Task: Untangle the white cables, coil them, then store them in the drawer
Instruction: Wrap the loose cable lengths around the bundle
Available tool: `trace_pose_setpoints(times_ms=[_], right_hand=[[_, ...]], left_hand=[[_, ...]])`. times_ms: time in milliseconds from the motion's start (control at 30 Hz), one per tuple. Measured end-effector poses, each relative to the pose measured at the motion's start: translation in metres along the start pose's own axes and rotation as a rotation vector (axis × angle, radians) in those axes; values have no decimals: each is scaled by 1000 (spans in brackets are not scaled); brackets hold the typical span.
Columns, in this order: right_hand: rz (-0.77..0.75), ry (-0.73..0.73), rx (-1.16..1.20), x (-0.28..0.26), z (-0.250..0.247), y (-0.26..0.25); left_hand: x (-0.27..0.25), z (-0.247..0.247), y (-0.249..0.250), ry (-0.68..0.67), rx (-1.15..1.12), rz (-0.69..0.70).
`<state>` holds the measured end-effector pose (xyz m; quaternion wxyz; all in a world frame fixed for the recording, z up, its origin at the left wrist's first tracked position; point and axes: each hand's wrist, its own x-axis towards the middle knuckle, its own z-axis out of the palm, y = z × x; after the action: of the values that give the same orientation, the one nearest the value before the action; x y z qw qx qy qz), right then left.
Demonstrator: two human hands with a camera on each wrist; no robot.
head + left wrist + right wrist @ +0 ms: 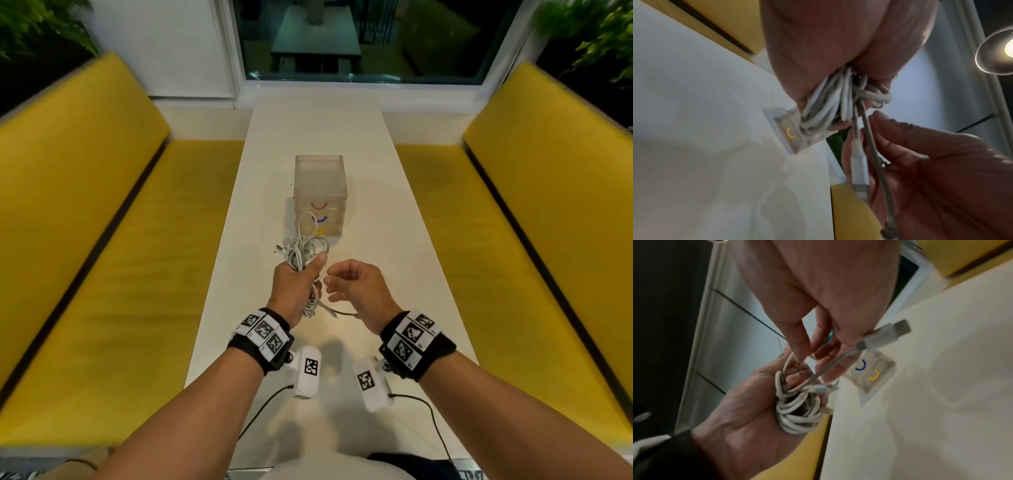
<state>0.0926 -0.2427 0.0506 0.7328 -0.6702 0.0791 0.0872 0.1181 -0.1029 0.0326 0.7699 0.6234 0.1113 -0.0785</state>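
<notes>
Left hand grips tangled white cables above table; right hand, fingers curled, picks at one strand. Untangling barely begun. Coiling, storing remain; drawer unit stands beyond, drawers closed.

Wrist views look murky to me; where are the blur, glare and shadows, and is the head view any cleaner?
Head view: centre sharp, the white cables in the left hand read clearly; edges smeared and bowed, arm shadows on the table. Left wrist view: dim, lamp glares at right, right hand soft. Right wrist view: motion-blurred, the drawer unit smeared.
</notes>
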Motion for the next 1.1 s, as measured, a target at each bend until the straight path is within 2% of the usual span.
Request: trace_pose_setpoints(times_ms=[67, 133, 200, 233, 333, 500, 600, 867, 1033, 1100], right_hand=[[48, -94, -216, -2, -8, -3], [164, -317, -421, -5, -16, -6], [253, -493, -520, -6, -22, -5], [269, -520, -507, -6, -26, -4], [263, -449, -342, -2, -36, -2], [290, -313, 117, 1, -40, -10], [252, -234, 234, 2, -32, -6], [95, -50, 112, -3, -10, -1], [-125, -3, -289, -6, 4, 1], [-174, -19, -360, -7, 6, 0]], left_hand=[[2, -4, 0, 13, 9, -5], [3, -7, 0, 13, -14, -20], [4, -7, 1, 5, -30, -29], [4, -7, 1, 8, -32, -37], [6, -7, 0, 18, -35, -61], [4, -6, -4, -37, -13, -77], [0, -2, -6, -77, 14, -68], [-6, 1, -12, -124, 11, -67], [-6, 5, -14, -37, 17, -41], [-4, 7, -13, 26, 55, -42]])
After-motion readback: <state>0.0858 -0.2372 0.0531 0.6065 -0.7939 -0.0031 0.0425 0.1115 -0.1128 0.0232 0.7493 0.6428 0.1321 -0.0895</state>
